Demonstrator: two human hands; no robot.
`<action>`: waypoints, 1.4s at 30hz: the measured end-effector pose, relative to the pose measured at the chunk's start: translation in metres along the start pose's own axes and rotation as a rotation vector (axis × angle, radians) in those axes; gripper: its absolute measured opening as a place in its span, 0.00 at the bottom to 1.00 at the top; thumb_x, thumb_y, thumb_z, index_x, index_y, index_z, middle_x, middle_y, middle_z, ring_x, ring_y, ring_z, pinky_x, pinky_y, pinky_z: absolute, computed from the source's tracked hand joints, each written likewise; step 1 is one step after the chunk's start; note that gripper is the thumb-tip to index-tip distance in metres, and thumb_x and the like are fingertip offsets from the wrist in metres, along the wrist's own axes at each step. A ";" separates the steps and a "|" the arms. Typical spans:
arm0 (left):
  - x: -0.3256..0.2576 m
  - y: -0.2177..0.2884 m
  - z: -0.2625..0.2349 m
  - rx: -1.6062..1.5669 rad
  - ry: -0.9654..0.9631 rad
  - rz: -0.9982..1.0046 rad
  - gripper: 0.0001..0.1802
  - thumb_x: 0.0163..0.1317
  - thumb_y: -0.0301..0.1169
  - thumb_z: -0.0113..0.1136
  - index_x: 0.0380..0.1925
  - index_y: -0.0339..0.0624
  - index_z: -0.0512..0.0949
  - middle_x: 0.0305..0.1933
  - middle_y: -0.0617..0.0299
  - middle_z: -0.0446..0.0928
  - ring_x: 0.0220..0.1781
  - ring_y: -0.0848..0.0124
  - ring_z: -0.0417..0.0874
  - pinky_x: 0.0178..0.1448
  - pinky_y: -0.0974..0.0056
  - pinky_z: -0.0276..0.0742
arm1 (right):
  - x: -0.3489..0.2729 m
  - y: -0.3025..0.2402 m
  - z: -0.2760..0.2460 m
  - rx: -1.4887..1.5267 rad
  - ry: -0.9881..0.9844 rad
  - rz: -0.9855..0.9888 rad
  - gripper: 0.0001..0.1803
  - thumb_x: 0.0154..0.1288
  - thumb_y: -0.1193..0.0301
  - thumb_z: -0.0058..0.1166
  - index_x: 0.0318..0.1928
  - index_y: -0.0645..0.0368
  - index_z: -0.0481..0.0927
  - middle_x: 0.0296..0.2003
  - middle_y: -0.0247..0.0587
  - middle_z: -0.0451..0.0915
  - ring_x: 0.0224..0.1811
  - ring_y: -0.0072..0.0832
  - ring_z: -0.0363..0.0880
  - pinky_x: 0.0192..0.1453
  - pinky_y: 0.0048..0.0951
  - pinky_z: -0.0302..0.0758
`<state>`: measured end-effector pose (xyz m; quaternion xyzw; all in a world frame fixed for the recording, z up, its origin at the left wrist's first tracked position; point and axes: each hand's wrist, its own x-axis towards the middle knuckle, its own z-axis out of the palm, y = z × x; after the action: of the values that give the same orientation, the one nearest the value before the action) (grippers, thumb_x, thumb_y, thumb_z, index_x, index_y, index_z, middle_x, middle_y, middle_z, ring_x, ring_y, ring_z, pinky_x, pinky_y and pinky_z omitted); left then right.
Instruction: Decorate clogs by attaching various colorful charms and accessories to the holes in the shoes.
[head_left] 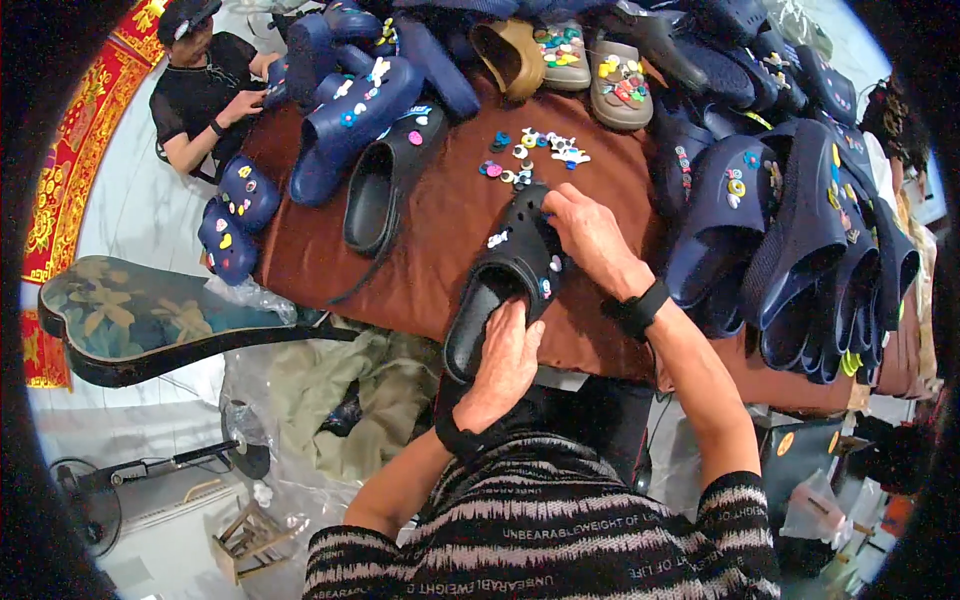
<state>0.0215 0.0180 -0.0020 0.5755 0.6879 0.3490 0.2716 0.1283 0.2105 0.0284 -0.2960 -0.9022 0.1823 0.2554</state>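
A black clog (510, 270) lies on the brown table (440, 240), toe pointing away from me, with a few small charms on its top. My left hand (505, 362) grips its heel end at the near table edge. My right hand (590, 235) presses fingertips onto the toe of the clog, where the holes are. A small heap of loose coloured charms (530, 152) lies on the table just beyond the toe.
A second black clog (385, 180) lies to the left. Navy clogs are piled at the back (350, 110) and stacked on the right (800, 240); tan ones (620, 85) at the far edge. Another person (205, 85) sits far left. A padded chair (140, 320) stands left.
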 end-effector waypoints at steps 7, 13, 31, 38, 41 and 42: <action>0.008 0.009 0.005 -0.037 0.031 -0.085 0.30 0.74 0.41 0.47 0.61 0.21 0.63 0.63 0.30 0.67 0.68 0.40 0.65 0.73 0.50 0.58 | -0.024 -0.013 0.023 0.311 0.319 0.120 0.06 0.60 0.78 0.56 0.36 0.62 0.74 0.34 0.51 0.75 0.37 0.50 0.78 0.40 0.44 0.75; 0.008 0.010 0.006 -0.051 0.037 -0.066 0.32 0.74 0.43 0.47 0.61 0.20 0.63 0.64 0.30 0.67 0.68 0.40 0.65 0.74 0.50 0.58 | 0.019 0.016 0.004 0.406 0.313 0.300 0.08 0.61 0.75 0.59 0.39 0.66 0.77 0.37 0.56 0.80 0.41 0.49 0.81 0.45 0.42 0.76; 0.008 0.010 0.010 -0.006 0.128 0.018 0.21 0.72 0.35 0.49 0.57 0.30 0.68 0.55 0.40 0.72 0.60 0.45 0.70 0.66 0.47 0.62 | -0.054 -0.027 -0.010 0.102 0.010 0.016 0.17 0.59 0.80 0.56 0.50 0.58 0.76 0.48 0.45 0.76 0.51 0.47 0.74 0.52 0.45 0.76; 0.007 0.007 0.014 -0.008 0.125 -0.006 0.22 0.72 0.36 0.49 0.58 0.30 0.68 0.56 0.39 0.72 0.61 0.45 0.70 0.67 0.48 0.61 | -0.041 -0.017 -0.016 0.067 -0.120 -0.029 0.10 0.58 0.79 0.55 0.40 0.59 0.72 0.39 0.48 0.74 0.45 0.51 0.75 0.46 0.48 0.75; 0.007 0.008 0.013 -0.009 0.126 -0.015 0.22 0.72 0.36 0.49 0.58 0.30 0.67 0.56 0.38 0.72 0.61 0.44 0.69 0.67 0.48 0.61 | -0.036 -0.015 -0.016 0.169 -0.122 -0.051 0.07 0.59 0.76 0.54 0.38 0.60 0.70 0.34 0.52 0.74 0.40 0.55 0.76 0.42 0.49 0.74; 0.007 0.009 0.012 -0.032 0.124 -0.021 0.22 0.72 0.36 0.49 0.58 0.29 0.67 0.56 0.38 0.72 0.61 0.43 0.69 0.67 0.47 0.61 | -0.039 -0.016 -0.014 0.169 -0.123 -0.053 0.07 0.59 0.76 0.54 0.38 0.60 0.70 0.34 0.52 0.74 0.40 0.55 0.76 0.42 0.49 0.74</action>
<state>0.0350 0.0278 -0.0020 0.5410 0.7038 0.3920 0.2413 0.1563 0.1765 0.0333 -0.2380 -0.9051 0.2686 0.2283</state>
